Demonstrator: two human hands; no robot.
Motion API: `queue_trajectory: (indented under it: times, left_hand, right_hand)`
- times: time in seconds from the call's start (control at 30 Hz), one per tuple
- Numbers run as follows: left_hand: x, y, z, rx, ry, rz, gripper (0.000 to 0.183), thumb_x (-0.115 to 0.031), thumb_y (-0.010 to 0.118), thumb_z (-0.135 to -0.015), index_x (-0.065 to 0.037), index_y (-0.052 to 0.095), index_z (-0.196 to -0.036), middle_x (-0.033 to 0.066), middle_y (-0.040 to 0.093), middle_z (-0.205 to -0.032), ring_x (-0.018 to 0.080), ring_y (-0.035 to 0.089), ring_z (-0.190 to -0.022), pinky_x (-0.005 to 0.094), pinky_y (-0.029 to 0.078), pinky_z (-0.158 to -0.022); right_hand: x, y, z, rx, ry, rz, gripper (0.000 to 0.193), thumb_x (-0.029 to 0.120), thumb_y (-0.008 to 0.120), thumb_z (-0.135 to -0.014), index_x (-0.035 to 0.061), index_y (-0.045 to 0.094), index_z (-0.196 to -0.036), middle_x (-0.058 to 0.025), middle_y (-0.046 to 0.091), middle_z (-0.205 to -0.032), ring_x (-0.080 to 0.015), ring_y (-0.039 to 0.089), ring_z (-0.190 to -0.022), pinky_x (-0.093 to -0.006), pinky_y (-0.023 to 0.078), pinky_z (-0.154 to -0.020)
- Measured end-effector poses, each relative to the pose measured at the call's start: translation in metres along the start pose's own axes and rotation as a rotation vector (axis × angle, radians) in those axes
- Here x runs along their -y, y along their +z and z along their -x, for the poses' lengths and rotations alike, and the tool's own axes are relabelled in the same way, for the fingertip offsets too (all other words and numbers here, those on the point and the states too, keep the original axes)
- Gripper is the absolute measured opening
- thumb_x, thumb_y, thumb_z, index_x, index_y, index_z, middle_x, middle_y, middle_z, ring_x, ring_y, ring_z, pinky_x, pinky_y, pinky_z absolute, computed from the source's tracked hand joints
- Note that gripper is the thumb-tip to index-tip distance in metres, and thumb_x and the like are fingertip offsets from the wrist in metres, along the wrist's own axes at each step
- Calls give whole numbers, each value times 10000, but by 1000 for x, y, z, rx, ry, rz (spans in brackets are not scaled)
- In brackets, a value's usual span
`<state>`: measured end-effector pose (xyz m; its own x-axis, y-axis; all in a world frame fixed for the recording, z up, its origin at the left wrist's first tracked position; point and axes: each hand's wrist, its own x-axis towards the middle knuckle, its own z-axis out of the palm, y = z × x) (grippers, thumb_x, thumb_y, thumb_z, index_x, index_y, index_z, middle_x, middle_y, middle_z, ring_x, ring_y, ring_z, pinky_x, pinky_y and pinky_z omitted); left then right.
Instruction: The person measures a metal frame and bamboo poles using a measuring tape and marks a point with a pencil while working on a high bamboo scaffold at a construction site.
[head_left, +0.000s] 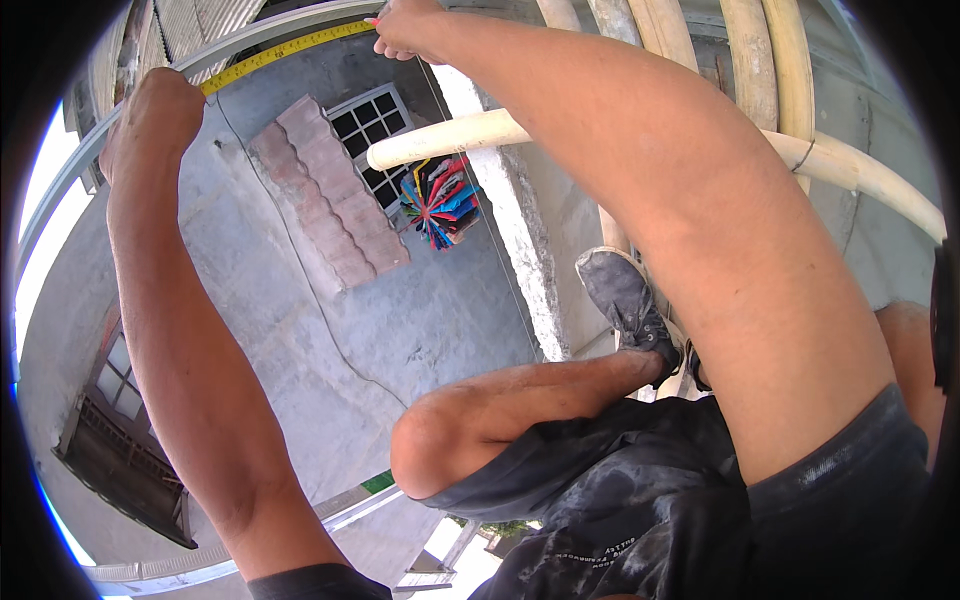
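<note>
I've got the yellow tape measure (285,50) stretched along the grey metal rail (70,180) up far: left hand (150,115) fisted on it, right hand (405,30) pinching its end. Tape's laid out; marking looks undone.

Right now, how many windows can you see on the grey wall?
2: one small barred window near the top, right of the tiled awning, and one larger dark window at lower left. Arms may hide others.
</note>
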<state>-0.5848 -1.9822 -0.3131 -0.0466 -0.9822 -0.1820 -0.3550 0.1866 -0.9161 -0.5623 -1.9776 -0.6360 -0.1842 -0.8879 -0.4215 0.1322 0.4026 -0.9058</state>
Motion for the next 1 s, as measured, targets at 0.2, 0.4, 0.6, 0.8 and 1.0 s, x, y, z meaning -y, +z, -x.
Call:
queue_trajectory:
  times: [0.2,0.4,0.6,0.8,1.0]
  left_hand:
    - [21,24,-3,-12,-3,-21,369,-339,518,-964,-213,696,-1261,86,695,-1263,316,657,-1158,479,492,-973]
    - [13,16,0,-36,36,-24,373,-352,524,-961,-206,693,-1260,104,697,-1247,342,657,-1144,486,494,-973]
    - [16,20,1,-45,25,-26,370,-359,523,-961,-216,695,-1256,109,702,-1234,347,662,-1134,496,498,-965]
    - [13,19,2,-42,14,-23,358,-360,526,-966,-220,700,-1245,110,710,-1209,342,669,-1118,496,502,-958]
    - [15,22,-2,-34,12,-30,353,-362,519,-972,-218,701,-1239,115,715,-1192,338,673,-1111,492,504,-952]
  right_hand:
    - [35,6,47,117,204,-349,243,233,686,-882,36,736,-749,-160,715,-660,-290,705,-545,-409,588,-618]
    - [35,2,59,-271,-19,-160,246,280,718,-877,64,742,-762,-190,723,-754,-364,717,-726,-457,570,-722]
    - [40,-5,61,-237,-51,-171,226,302,735,-854,97,759,-761,-189,729,-808,-373,714,-798,-465,560,-745]
    - [38,-9,57,-204,-114,-172,190,266,738,-828,94,757,-748,-183,727,-794,-365,711,-778,-467,556,-726]
    - [43,-10,59,-230,-101,-184,175,253,736,-827,83,751,-789,-189,730,-834,-369,712,-820,-460,554,-741]
